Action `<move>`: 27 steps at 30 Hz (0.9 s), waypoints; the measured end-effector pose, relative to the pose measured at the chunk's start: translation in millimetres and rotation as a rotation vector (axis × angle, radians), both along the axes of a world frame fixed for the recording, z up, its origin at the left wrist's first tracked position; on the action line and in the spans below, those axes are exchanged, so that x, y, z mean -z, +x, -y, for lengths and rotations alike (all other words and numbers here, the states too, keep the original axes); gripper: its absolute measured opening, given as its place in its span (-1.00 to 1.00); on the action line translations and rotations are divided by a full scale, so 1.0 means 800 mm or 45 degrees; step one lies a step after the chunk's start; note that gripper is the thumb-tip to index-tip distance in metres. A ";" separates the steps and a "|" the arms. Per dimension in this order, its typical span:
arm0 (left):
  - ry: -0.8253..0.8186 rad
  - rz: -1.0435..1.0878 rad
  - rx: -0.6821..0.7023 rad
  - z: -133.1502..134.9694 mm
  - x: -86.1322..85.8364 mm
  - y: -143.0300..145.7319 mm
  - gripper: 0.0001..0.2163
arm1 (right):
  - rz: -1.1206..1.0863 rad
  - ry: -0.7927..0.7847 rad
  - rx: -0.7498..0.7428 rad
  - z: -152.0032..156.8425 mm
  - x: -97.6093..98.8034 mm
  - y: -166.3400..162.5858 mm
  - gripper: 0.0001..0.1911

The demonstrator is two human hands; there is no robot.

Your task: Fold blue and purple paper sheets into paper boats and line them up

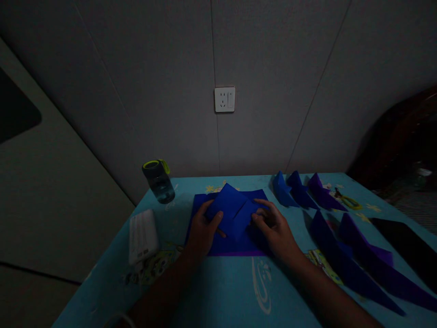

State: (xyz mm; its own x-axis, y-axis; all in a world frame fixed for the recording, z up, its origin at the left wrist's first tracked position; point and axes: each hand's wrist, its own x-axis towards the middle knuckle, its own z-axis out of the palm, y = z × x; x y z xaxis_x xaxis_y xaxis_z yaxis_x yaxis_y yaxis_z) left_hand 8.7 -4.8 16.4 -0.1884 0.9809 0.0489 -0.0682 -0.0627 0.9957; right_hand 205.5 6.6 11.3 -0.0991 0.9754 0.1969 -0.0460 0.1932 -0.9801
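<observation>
Between my hands is a folded blue paper [227, 207], roughly diamond-shaped, with a slit-like fold edge running across its face. My left hand [205, 225] grips its left side, thumb on top and fingers beneath. On the right side, my right hand [272, 224] pinches the paper between thumb and fingers. Underneath lie flat sheets of blue paper [218, 248], with a purple edge showing along the front. Several folded paper boats stand to the right, among them a light blue boat [283, 190], a dark blue boat [344, 255] and a purple boat [372, 253].
A water bottle [159, 181] stands at the back left, with a white power bank [143, 236] nearer me. Yellow-handled scissors [350, 202] lie beyond the boats at the right. A dark flat object [406, 241] rests by the right edge. A wall socket [225, 99] is behind the table.
</observation>
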 end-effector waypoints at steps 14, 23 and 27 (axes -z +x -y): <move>0.096 0.020 0.032 0.005 -0.004 -0.006 -0.49 | 0.481 0.181 -0.114 -0.005 0.005 0.023 -0.60; 0.131 -0.186 0.081 0.012 -0.002 -0.006 -0.70 | 0.484 0.239 -0.093 -0.011 0.008 0.024 -0.71; 0.247 -0.281 0.144 0.016 -0.001 -0.008 -0.61 | 0.400 0.277 0.008 -0.012 0.006 0.023 -0.79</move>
State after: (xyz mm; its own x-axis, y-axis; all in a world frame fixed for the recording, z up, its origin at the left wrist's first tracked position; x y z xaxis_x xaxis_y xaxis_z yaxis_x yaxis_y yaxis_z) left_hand 1.9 -17.6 16.8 -0.0426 0.9633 0.2649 0.1309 -0.2574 0.9574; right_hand 223.8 16.3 6.2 -0.1819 0.9150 0.3600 0.2523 0.3973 -0.8823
